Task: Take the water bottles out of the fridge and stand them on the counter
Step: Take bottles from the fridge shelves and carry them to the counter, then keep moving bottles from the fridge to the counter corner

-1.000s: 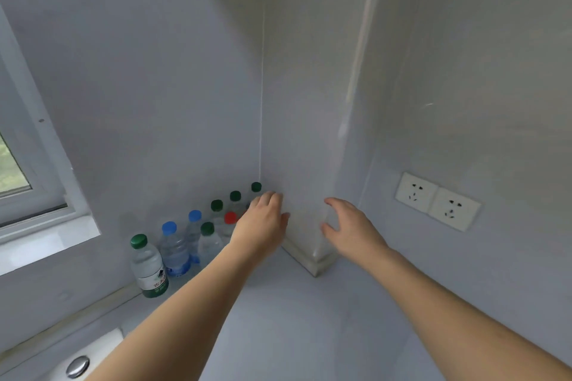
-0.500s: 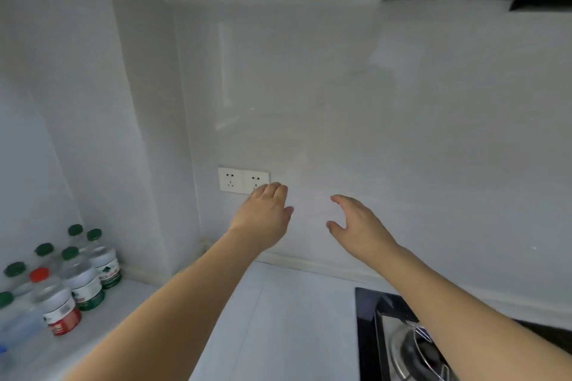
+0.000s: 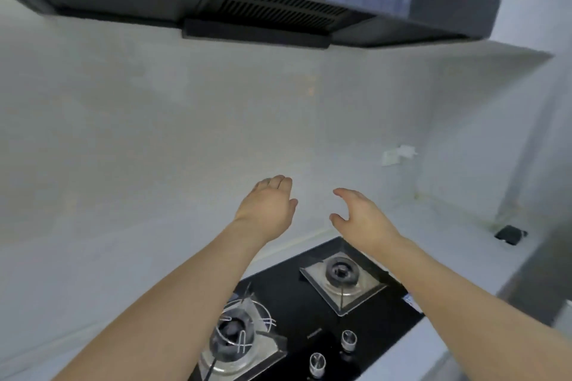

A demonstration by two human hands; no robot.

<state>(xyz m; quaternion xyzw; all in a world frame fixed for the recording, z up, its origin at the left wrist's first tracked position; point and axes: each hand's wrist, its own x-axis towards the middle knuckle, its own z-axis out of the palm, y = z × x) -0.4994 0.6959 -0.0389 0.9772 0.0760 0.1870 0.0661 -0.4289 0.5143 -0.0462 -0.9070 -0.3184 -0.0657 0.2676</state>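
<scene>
No water bottle and no fridge shows in the head view at this moment. My left hand [image 3: 268,206] is stretched forward in the air above the counter, fingers relaxed, holding nothing. My right hand [image 3: 360,217] is held out beside it, fingers loosely spread with the thumb apart, also holding nothing. Both hands hover in front of the pale backsplash, above the far edge of the hob.
A black gas hob [image 3: 312,312] with two burners and two knobs lies below my arms on the white counter [image 3: 439,226]. A dark range hood [image 3: 263,0] hangs overhead. A wall socket [image 3: 390,158] sits at the right, and a small black object [image 3: 510,234] lies near the right wall.
My view has swung right, from the corner with the standing bottles, past the wall sockets, to the hob and hood. The bottles have left the view. Both hands stay outstretched holding nothing.
</scene>
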